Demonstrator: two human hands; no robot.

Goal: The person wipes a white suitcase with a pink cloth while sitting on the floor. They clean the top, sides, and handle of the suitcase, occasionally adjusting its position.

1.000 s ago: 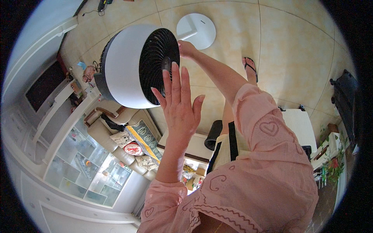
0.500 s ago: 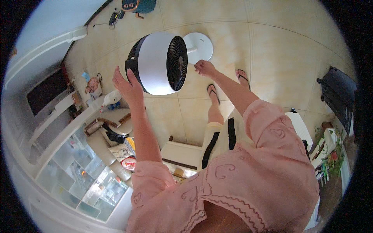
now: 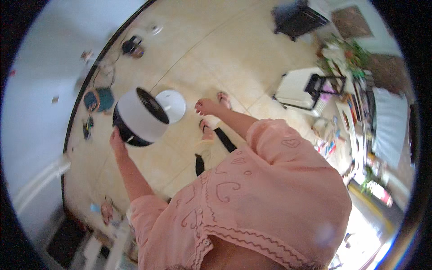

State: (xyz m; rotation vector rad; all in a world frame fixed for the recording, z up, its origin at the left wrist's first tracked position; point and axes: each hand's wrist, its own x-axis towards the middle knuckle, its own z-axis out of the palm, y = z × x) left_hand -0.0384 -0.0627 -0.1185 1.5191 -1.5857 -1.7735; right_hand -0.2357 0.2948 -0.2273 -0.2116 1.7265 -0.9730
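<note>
A floor fan [image 3: 140,118] with a white drum-shaped head and black grilles stands left of centre. Its round white base [image 3: 173,104] rests on the floor, partly hidden behind the head. At the fan's dark rear edge is my left hand [image 3: 117,140], fingers stretched upward, with the fingertips at or touching the black housing; blur hides the exact contact. My right hand [image 3: 206,107] hovers in the air to the right of the base, apart from the fan. Its fingers are curled in, and I see nothing held in them.
My feet in flip-flops [image 3: 204,126] are on the tiled floor [image 3: 193,54] close to the base. To the left lie a teal stool-like object [image 3: 100,100] and cords. A pale suitcase [image 3: 299,87], a dark suitcase [image 3: 299,20] and plants [image 3: 346,56] stand at the right.
The view has swung round to the right, so the fan appears lower and further left. My left hand's fingers have come closer together at the fan's rear; my right hand remains curled.
</note>
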